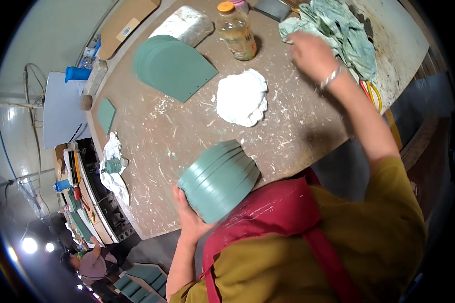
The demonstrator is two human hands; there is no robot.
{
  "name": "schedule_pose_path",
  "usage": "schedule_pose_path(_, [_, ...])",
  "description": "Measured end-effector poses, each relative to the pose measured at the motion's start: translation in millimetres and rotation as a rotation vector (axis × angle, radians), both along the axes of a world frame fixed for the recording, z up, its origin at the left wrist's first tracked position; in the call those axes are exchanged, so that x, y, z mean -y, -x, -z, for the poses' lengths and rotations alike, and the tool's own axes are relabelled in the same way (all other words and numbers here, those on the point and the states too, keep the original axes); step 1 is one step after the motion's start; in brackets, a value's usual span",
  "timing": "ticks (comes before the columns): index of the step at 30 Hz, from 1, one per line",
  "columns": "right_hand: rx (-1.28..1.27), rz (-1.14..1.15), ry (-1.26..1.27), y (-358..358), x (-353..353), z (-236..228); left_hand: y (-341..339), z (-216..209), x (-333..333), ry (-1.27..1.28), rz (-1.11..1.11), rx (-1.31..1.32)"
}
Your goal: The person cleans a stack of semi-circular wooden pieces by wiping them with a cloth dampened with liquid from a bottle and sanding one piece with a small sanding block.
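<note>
My left hand (191,220) is wrapped round the edge of a stack of curved green sheets (218,177), held on edge at the table's near side, against my red apron. Its fingertips are hidden behind the stack. Over at the far right, my right hand (312,56) has its fingers curled on a crumpled pale green cloth (356,43). A folded white cloth (241,97) lies in the middle of the table. Beyond it stands a glass bottle with an orange cap (236,33), partly filled with liquid. A fanned stack of flat green sheets (174,68) lies at the far left.
The worn brown table (156,151) carries a white plastic-wrapped bundle (184,25), a small green piece (106,115) and a white rag (114,177) with a small green roll on it. Red and yellow cables (373,95) hang at the right edge. Another person (91,265) sits at the lower left.
</note>
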State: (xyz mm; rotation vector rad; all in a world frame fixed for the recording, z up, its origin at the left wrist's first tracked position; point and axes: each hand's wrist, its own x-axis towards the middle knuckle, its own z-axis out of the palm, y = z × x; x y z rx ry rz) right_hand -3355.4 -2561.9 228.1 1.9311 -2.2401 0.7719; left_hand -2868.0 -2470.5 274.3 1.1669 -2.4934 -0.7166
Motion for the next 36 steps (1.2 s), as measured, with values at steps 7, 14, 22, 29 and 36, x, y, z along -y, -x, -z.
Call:
schedule_pose_path(7, [0.903, -0.013, 0.102, -34, 48, 41, 11, -6, 4, 0.045, 0.023, -0.056])
schedule_pose_path(14, [0.987, -0.342, 0.296, -60, 130, 55, 8, -4, 3, 0.041, 0.007, -0.092])
schedule_pose_path(22, [0.045, -0.376, -0.57, -25, 35, -82, 7, 7, -1, 0.06, -0.015, -0.162])
schedule_pose_path(29, [-0.471, -0.505, -0.702, -44, 13, -121, 6, 5, 2, 0.087, -0.015, -0.159])
schedule_pose_path(36, [-0.638, -0.594, -0.618, -59, 22, -139, 7, 6, 2, 0.11, -0.026, -0.185])
